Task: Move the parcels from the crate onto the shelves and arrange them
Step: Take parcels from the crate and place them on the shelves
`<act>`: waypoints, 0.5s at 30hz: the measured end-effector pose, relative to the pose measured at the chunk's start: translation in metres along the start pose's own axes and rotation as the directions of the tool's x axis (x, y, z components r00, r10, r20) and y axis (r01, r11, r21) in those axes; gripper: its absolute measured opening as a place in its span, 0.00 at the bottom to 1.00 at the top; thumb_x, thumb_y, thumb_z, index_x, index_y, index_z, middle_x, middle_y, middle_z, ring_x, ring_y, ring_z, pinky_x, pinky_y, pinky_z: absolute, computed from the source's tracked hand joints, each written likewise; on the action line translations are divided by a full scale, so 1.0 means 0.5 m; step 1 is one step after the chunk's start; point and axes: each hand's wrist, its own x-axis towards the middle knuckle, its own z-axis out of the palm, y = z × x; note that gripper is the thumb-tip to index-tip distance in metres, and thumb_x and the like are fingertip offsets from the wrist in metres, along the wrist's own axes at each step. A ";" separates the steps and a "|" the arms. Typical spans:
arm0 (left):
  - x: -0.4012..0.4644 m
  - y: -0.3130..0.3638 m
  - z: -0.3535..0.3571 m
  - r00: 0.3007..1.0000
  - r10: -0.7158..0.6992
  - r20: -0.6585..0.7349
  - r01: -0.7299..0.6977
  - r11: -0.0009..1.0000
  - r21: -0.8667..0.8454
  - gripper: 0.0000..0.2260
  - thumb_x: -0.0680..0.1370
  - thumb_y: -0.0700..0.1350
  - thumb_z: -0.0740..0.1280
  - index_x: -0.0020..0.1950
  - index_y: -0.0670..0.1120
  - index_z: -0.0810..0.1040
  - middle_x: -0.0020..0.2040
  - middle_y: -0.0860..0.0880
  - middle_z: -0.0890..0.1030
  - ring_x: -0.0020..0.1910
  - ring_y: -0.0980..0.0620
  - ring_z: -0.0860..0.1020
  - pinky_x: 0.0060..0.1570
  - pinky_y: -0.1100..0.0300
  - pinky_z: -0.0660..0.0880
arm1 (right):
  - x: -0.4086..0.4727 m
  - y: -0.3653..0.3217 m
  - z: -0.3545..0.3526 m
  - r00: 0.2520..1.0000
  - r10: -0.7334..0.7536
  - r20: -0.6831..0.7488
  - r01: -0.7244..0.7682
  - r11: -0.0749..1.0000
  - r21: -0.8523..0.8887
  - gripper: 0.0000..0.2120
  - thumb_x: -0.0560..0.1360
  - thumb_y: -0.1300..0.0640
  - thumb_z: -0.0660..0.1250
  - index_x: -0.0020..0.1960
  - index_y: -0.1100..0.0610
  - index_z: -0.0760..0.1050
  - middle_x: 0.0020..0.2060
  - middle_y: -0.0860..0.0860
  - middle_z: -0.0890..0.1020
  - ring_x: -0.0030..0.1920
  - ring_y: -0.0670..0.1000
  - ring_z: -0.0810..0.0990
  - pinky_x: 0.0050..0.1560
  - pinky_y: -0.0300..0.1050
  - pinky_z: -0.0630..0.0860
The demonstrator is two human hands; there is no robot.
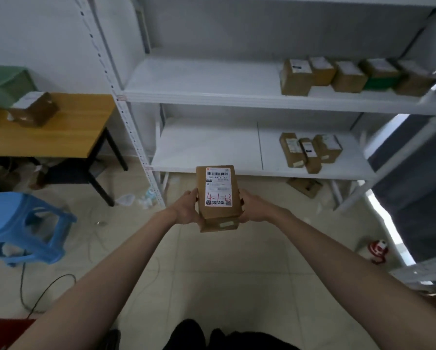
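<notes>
Grip: left hand point(186, 210) and right hand point(252, 208) clasp labelled parcel point(218, 195), label up, probably for reading.
Shelves: parcels point(310, 150) rowed at right end.

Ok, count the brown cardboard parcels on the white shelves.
8: five in a row on the upper shelf at right, three on the lower shelf at right. None looks hidden.

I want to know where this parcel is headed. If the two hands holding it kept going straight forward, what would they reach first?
Probably the front edge of the lower shelf, on its bare left part. The left hand and right hand carry the held parcel ahead of them, so it would arrive first. Depth is uncertain.
</notes>
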 end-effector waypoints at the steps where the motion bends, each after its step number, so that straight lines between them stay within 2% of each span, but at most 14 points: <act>1: 0.021 0.017 0.005 1.000 0.009 0.014 -0.009 1.000 0.006 0.48 0.60 0.45 0.82 0.75 0.48 0.61 0.66 0.43 0.70 0.66 0.44 0.70 0.65 0.52 0.70 | 0.002 0.019 -0.015 1.000 0.020 -0.008 -0.020 1.000 0.018 0.41 0.72 0.64 0.75 0.77 0.58 0.56 0.64 0.57 0.76 0.61 0.56 0.77 0.56 0.50 0.79; 5: 0.118 0.073 0.012 0.994 0.070 0.078 -0.075 0.996 0.056 0.47 0.59 0.46 0.82 0.74 0.50 0.62 0.66 0.44 0.71 0.67 0.43 0.69 0.66 0.47 0.69 | 0.009 0.080 -0.067 0.997 0.077 -0.026 -0.075 0.994 0.082 0.44 0.72 0.64 0.75 0.79 0.57 0.52 0.68 0.57 0.73 0.61 0.52 0.73 0.51 0.44 0.76; 11: 0.279 0.137 0.013 0.977 0.157 0.146 -0.167 0.984 0.056 0.46 0.61 0.43 0.82 0.74 0.47 0.63 0.66 0.43 0.71 0.66 0.44 0.70 0.62 0.54 0.70 | 0.065 0.149 -0.154 0.982 0.176 -0.070 -0.163 0.975 0.153 0.43 0.73 0.62 0.74 0.79 0.56 0.52 0.69 0.56 0.72 0.69 0.56 0.71 0.58 0.44 0.73; 15: 0.392 0.167 0.000 0.964 0.208 0.163 -0.216 0.976 0.034 0.45 0.60 0.42 0.83 0.72 0.44 0.65 0.67 0.43 0.73 0.66 0.44 0.71 0.60 0.56 0.70 | 0.121 0.171 -0.213 0.971 0.219 -0.098 -0.201 0.966 0.161 0.38 0.74 0.64 0.72 0.78 0.56 0.56 0.63 0.53 0.73 0.67 0.53 0.72 0.56 0.39 0.70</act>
